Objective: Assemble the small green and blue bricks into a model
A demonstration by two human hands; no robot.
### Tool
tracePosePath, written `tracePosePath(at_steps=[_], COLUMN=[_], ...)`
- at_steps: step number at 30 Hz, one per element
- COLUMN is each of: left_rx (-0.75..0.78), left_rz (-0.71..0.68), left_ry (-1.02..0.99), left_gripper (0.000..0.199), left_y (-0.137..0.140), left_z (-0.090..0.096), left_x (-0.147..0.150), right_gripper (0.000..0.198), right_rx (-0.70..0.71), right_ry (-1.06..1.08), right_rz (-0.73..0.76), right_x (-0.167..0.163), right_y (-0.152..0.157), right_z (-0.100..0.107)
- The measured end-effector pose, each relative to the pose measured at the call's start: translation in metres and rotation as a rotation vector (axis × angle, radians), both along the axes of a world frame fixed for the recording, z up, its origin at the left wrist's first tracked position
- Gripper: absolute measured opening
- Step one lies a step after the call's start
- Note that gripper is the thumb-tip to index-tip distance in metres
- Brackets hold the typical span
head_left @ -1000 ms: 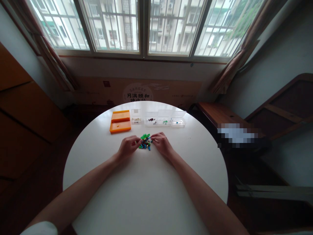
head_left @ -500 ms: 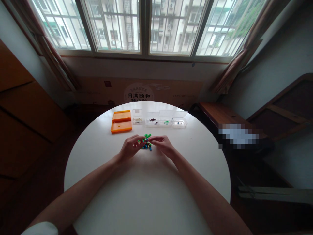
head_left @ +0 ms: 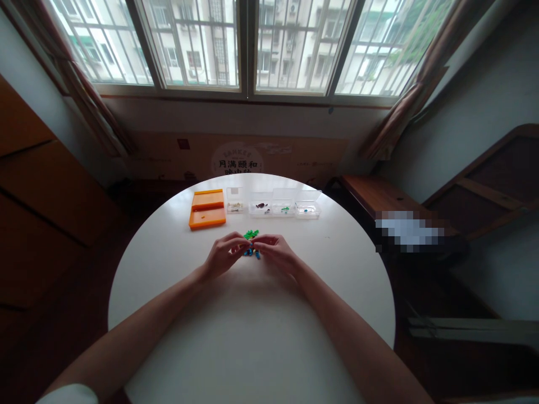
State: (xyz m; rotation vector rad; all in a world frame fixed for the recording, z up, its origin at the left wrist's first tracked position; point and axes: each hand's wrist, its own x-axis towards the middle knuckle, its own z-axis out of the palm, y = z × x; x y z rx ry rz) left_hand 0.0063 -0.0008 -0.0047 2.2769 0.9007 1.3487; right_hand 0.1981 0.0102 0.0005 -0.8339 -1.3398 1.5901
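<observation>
A small pile of green, blue and yellow plastic pieces [head_left: 251,233] lies at the middle of the white table, partly covered by my fingers. My left hand [head_left: 225,250] is over the pile's left side, thumb and fingers drawn into a pinch. From the other side my right hand [head_left: 275,250] pinches too, and the fingertips of both hands almost meet above the pieces. A speck of blue shows between the fingertips. Whatever they hold is too small to name. Several blue pieces [head_left: 257,254] stick out on the near side of the pile.
Beyond the hands stands an open orange case [head_left: 207,220] with a small orange piece in it. To its right are open clear plastic boxes [head_left: 283,209] holding pale, dark, green and blue bits. The round white table [head_left: 252,336] has a wooden bench [head_left: 374,193] at its right.
Both hands have closed in toward each other over the pile, so the gap between their fingertips is smaller. The view has shifted slightly; the boxes and case stay in place.
</observation>
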Motion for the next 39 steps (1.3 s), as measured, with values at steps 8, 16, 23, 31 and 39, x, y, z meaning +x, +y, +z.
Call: tracePosePath(at_steps=[8,16,23,31,39], left_rx=[0.01,-0.029,-0.018,-0.032,-0.041], left_rz=[-0.025,0.029,0.043,0.037,0.024], left_ry=[0.03,0.04,0.032,0.048,0.06], left_gripper=[0.016,0.02,0.015,0.014,0.015], left_y=[-0.0002,0.0001,0.0021,0.0022,0.0017], left_z=[0.0006,0.0001,-0.0026,-0.0022,-0.0011], left_x=[0.0013,0.0012,0.0,-0.0008,-0.0006], right_gripper=[0.026,0.026,0.027,0.025,0.025], right_rx=[0.027,0.002,-0.003,-0.013,-0.017], right_ry=[-0.018,-0.013,0.0,0.027,0.02], right_rz=[0.025,0.005,0.01,0.026,0.007], right_x=[-0.0017,-0.0007,-0.0008,-0.0009,-0.0011], right_y=[-0.0017,0.0017,0.0026,0.001,0.0012], right_z=[0.0022,-0.0018,-0.0044,-0.0013,-0.0014])
